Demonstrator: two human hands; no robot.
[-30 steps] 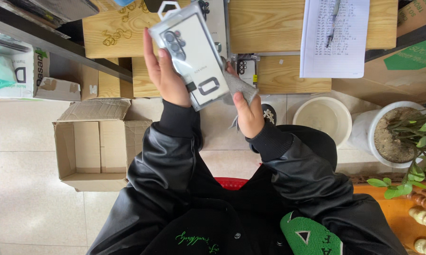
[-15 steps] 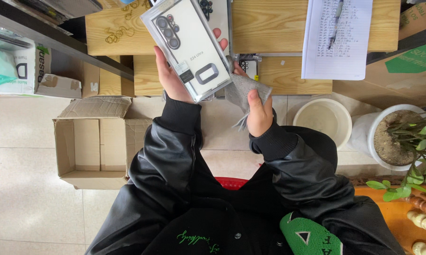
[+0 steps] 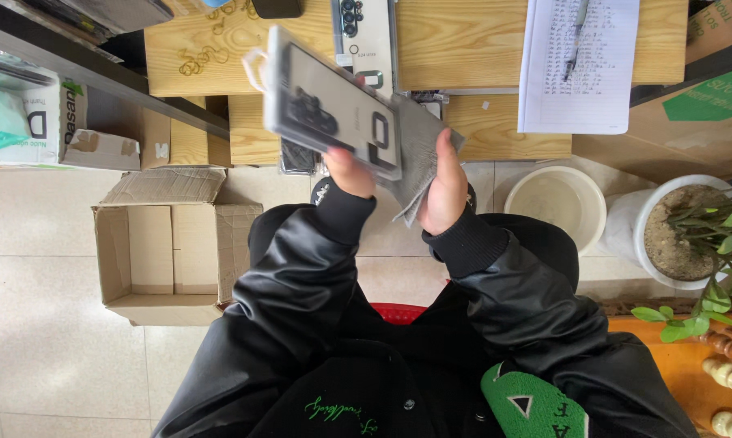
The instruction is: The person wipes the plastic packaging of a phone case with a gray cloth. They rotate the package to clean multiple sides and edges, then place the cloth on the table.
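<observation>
Flat grey-white retail package, held above worktop's near edge. Second similar package at worktop's far edge. Open brown carton on floor. Green-white boxes on shelf, left.

Pale tiled floor. Light wooden bench up top, open cardboard box beside it, white bucket and potted plant at right. Even daylight.

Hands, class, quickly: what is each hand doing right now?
Left hand: closed on the flat grey packaged phone case.
Right hand: closed on the grey cloth.
</observation>
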